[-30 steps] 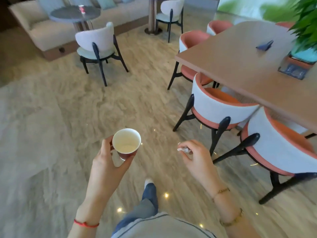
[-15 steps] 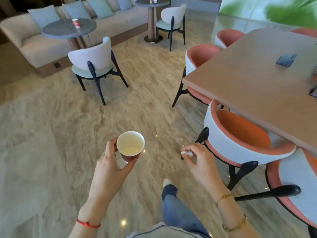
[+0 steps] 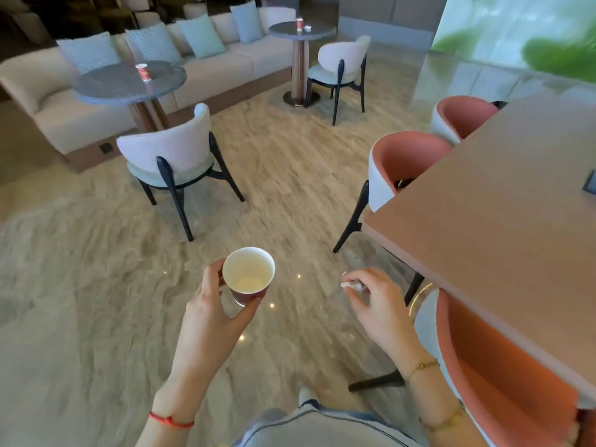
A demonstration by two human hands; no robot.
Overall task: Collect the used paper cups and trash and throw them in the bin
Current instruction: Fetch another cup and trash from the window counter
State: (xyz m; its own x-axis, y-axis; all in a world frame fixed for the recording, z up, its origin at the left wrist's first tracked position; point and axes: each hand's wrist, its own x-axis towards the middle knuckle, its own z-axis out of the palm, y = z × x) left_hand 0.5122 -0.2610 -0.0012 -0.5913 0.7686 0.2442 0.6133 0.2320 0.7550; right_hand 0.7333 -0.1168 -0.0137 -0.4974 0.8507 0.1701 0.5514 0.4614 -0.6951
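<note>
My left hand (image 3: 211, 314) holds a paper cup (image 3: 247, 275), red outside and white inside, upright over the floor with its bottom looking empty. My right hand (image 3: 375, 300) pinches a small crumpled white scrap of paper (image 3: 352, 285) at its fingertips. Far off, a red paper cup (image 3: 142, 71) stands on the near round grey table (image 3: 129, 83). Another red cup (image 3: 299, 23) and a small white scrap (image 3: 307, 27) sit on the far round table (image 3: 301, 30). No bin is in view.
A long wooden table (image 3: 490, 227) with orange-backed chairs (image 3: 403, 162) runs along my right. A white chair (image 3: 174, 162) stands by the near round table, another (image 3: 342, 66) by the far one. A beige sofa (image 3: 225, 59) with cushions lines the back. Marble floor lies ahead.
The view has swung left and moved forward along the long table; the round tables and sofa are now nearer and more central. Both hands keep their hold on the cup and the scrap.
</note>
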